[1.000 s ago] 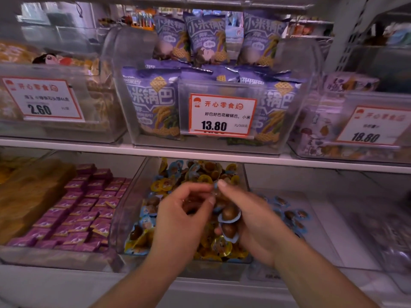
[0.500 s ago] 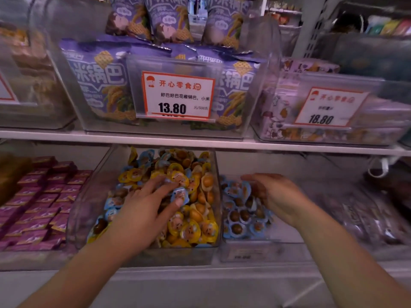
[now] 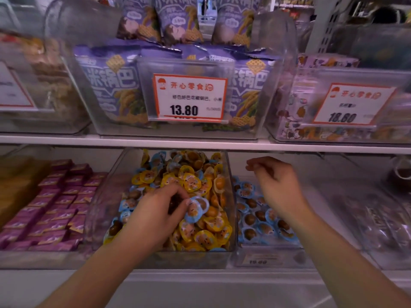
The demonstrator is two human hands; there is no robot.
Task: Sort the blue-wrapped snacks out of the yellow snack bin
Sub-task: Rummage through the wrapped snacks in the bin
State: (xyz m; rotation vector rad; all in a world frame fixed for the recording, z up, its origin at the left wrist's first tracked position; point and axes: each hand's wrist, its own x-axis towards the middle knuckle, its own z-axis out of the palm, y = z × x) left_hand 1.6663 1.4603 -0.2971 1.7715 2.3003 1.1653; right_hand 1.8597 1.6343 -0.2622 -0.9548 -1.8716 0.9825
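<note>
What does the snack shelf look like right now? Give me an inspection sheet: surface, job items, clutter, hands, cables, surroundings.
Surface: white lower shelf carrying clear bins side by side.
Job's things: yellow snack bin holds mostly yellow-wrapped snacks with blue-wrapped ones mixed in; blue snack bin on its right holds only blue-wrapped snacks.
Clutter: purple-wrapped snacks fill the bin on the left.
Grippers: left hand is down in the yellow snack bin, pinching a blue-wrapped snack; right hand hovers above the blue snack bin, fingers loosely curled, holding nothing visible.
Cables: nothing seen.
Surroundings: upper shelf with purple snack bags and a 13.80 price tag; image edges blurred.
</note>
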